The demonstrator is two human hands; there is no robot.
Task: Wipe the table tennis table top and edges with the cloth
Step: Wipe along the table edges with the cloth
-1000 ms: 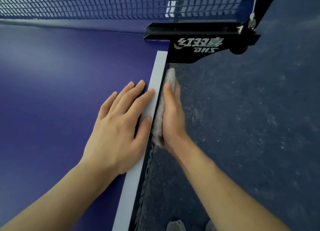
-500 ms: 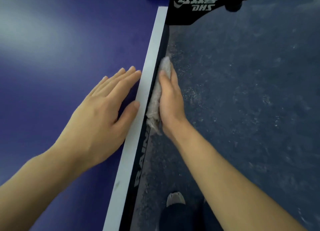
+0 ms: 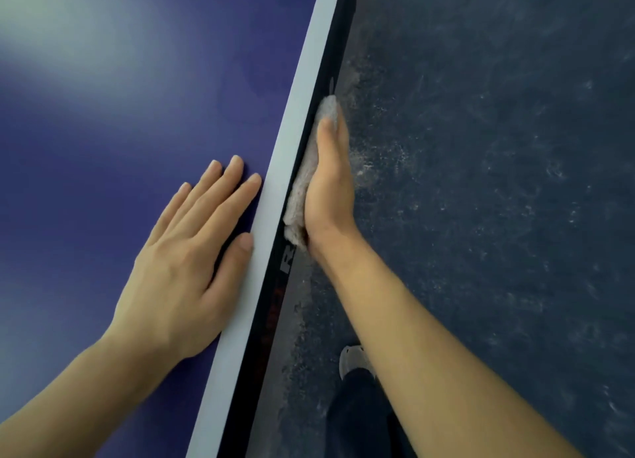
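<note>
Moved: your right hand [image 3: 330,186] and cloth [image 3: 299,196] slid back along the side edge [image 3: 335,31].
Grip: flat palm presses cloth onto it, unclenched.
Left hand [image 3: 185,261]: flat on table top [image 3: 137,120].
Next: I judge the edge left to wipe runs wristward.

Bare forearms, a dark trouser leg, a pale shoe

Both forearms are uncovered from the lower frame edge up to the wrists: the left forearm [image 3: 86,389] over the blue top of the table [image 3: 103,131], the right forearm [image 3: 412,337] outside its side edge. The left grip [image 3: 182,272] is a bare hand with short, plain, rounded nails. The right grip [image 3: 330,186] is bare too, with one short nail showing. Low beside the table's edge is a dark trouser leg [image 3: 357,416] and, just above it in the frame, the toe of a pale grey shoe [image 3: 348,361].
</note>
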